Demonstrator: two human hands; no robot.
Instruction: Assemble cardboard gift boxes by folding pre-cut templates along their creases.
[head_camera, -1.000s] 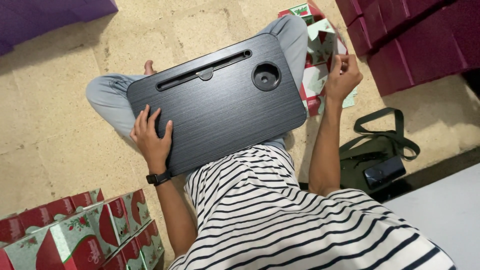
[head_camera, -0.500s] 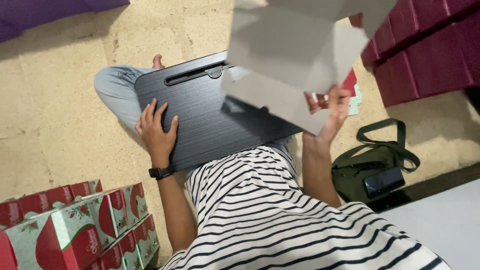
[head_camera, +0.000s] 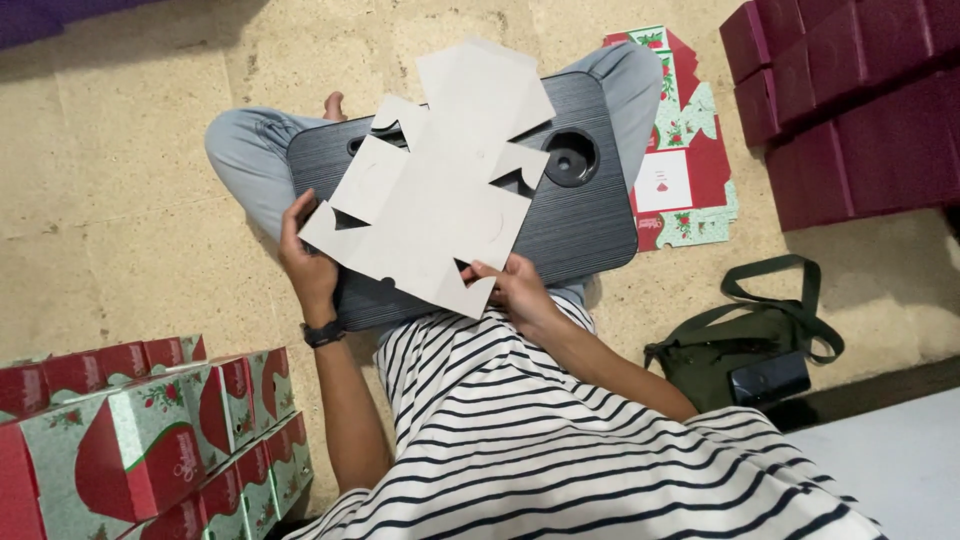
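Flat box blank on a lap desk

A grey unfolded cardboard blank (head_camera: 435, 190) lies mid-frame on the dark lap desk (head_camera: 585, 225). The left hand (head_camera: 305, 265) clasps its lower-left edge; the right hand (head_camera: 515, 290) pinches its lower tab. Red-green boxes (head_camera: 150, 440) sit lower left.

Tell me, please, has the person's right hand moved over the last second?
Yes. The right hand has come from the stack of flat printed boxes to the near edge of the lap desk, holding the flat cardboard sheet.
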